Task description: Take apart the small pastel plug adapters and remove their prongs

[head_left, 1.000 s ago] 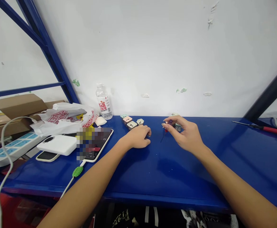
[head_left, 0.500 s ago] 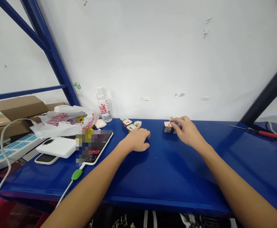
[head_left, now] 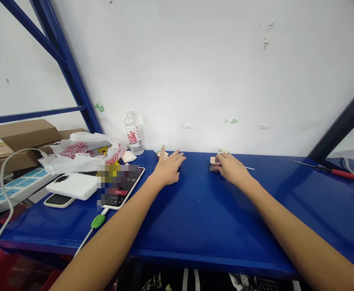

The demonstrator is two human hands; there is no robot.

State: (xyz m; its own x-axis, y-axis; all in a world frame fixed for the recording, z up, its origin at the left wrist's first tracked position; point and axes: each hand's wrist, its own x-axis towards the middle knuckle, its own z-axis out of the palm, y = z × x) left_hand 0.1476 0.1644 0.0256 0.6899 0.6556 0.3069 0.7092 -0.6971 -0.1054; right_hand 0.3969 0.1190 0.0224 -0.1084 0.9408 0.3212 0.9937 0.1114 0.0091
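Note:
My left hand (head_left: pixel 167 167) is spread, palm down, over a small group of little cups with coloured rims at the back of the blue table. A green-rimmed cup (head_left: pixel 156 150) and a pink-rimmed cup (head_left: pixel 164 154) peek out behind its fingers; the others are hidden. To the right, my right hand (head_left: pixel 230 167) has its fingers curled against a second group. There, a pink-rimmed cup (head_left: pixel 212 160) touches the fingertips, and a pale-rimmed cup (head_left: pixel 224 151) shows behind them. What the fingers grip is hidden. Beyond the knuckles a thin white stick (head_left: pixel 249 168) juts out.
On the left of the blue table (head_left: pixel 201 226) lie a phone (head_left: pixel 125 188) on a cable, a white power bank (head_left: pixel 72 186), a plastic bag (head_left: pixel 80 151) and a power strip (head_left: pixel 16 188). A water bottle (head_left: pixel 133 133) stands by the wall. A screwdriver (head_left: pixel 328 169) lies at right.
My left hand has opened its fingers and shifted slightly left, over the cups. The right hand has turned and lowered; the dark thin thing in its fingers no longer shows, and a white stick has appeared.

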